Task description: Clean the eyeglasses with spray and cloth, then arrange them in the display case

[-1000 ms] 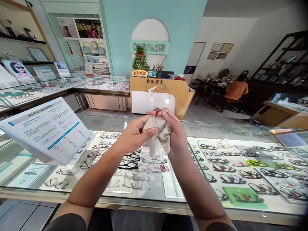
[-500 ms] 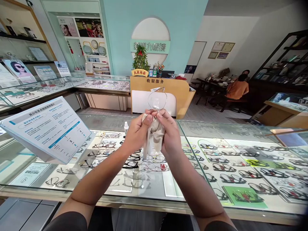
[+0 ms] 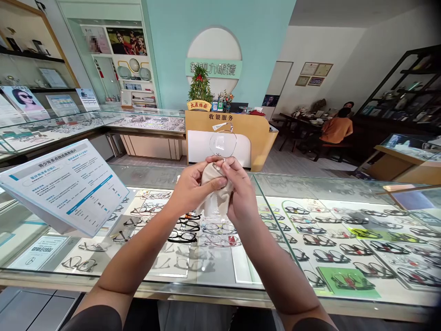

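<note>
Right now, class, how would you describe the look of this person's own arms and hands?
Both arms wear short, dark sleeves, plain where they show, leaving the forearms bare. The left hand and right hand are gloveless. No watch or bracelet shows at either wrist.

Eyeglasses (image 3: 223,143), centre: slender, shiny metal-looking rim with a clear, glossy lens. Cloth (image 3: 214,195), just below: matt, creased textile. Desk (image 3: 296,182), lower frame: smooth, reflective glass top. Folded sign (image 3: 65,184), left: smooth printed card. Cash desk (image 3: 261,145), upper centre: smooth, wood-toned panel.
</note>
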`<move>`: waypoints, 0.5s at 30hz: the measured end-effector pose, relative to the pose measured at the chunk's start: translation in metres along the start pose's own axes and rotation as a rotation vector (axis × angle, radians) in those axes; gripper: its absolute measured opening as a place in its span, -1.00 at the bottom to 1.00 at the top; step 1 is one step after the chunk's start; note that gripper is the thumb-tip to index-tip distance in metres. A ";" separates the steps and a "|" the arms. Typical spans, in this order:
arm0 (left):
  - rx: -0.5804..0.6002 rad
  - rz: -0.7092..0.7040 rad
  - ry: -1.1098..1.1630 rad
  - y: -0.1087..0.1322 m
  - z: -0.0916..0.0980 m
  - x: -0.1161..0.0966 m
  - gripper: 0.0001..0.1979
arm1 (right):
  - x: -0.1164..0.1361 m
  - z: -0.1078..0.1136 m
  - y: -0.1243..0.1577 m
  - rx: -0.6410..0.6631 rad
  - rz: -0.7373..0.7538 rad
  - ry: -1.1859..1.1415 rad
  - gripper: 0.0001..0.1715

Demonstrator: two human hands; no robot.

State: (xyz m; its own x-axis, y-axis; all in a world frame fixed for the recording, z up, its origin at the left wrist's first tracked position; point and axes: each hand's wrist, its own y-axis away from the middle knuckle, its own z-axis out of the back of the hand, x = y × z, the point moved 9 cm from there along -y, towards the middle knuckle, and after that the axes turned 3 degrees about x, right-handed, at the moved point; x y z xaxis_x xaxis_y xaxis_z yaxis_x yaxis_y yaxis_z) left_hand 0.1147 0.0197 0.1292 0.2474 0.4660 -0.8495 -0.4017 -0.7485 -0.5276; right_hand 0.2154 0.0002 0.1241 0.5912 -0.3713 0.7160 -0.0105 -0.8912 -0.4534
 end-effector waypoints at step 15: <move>0.098 0.014 -0.093 0.000 0.006 -0.001 -0.44 | 0.006 0.005 -0.003 0.002 -0.001 0.035 -0.80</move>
State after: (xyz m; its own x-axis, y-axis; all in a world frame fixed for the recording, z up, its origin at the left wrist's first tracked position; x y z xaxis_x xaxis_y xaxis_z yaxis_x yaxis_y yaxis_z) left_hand 0.1094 0.0222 0.1300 0.1601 0.5010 -0.8505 -0.4895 -0.7079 -0.5091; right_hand 0.2223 0.0023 0.1271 0.5626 -0.3792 0.7346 -0.0082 -0.8911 -0.4537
